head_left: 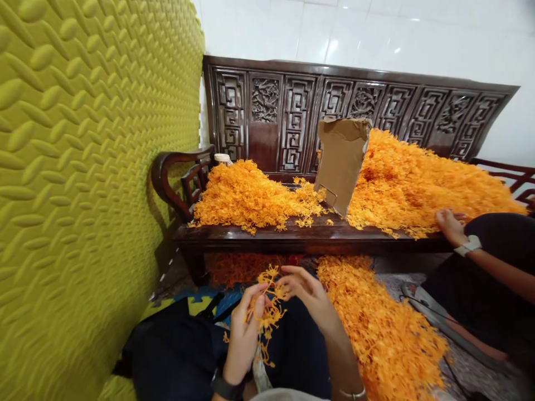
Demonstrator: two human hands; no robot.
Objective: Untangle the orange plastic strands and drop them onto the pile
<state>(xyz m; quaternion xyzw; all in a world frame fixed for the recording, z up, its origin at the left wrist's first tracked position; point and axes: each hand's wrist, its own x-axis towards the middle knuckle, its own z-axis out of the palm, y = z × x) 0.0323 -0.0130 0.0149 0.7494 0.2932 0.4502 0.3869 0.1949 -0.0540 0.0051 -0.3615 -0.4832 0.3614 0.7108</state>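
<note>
Seen from the head camera, a seated person works a tangled sprig of orange plastic flowers (pixel 267 312) between both hands above a dark-clothed lap: the left hand (pixel 244 334) has its grip closed around the lower part of the sprig, fingers curled and thumb pressed against the strands, while the right hand (pixel 309 295) pinches the upper end between thumb and forefinger, its other fingers loosely bent. A dark wristband (pixel 225 387) sits on the left wrist and a thin bangle (pixel 353 394) on the right. Just beside the right forearm, a long heap of the same orange flowers (pixel 376 328) lies on the floor, running toward a carved dark wooden bench (pixel 292 236) ahead. The bench seat carries two more mounds, a smaller one (pixel 251 195) near the curved armrest (pixel 167 178) and a much larger one (pixel 418 178) spreading to the right, with a torn piece of brown cardboard (pixel 340 161) standing tilted between them. More orange pieces show in the shadow under the bench. At the right edge, another person's hand (pixel 449 225), wearing a pale wristband (pixel 468 245), rests on the edge of the larger mound; only that arm and dark clothing are visible. A yellow-green padded wall panel (pixel 92 167) with a raised woven pattern fills the left side, and white wall tiles (pixel 355 33) rise behind the bench
</note>
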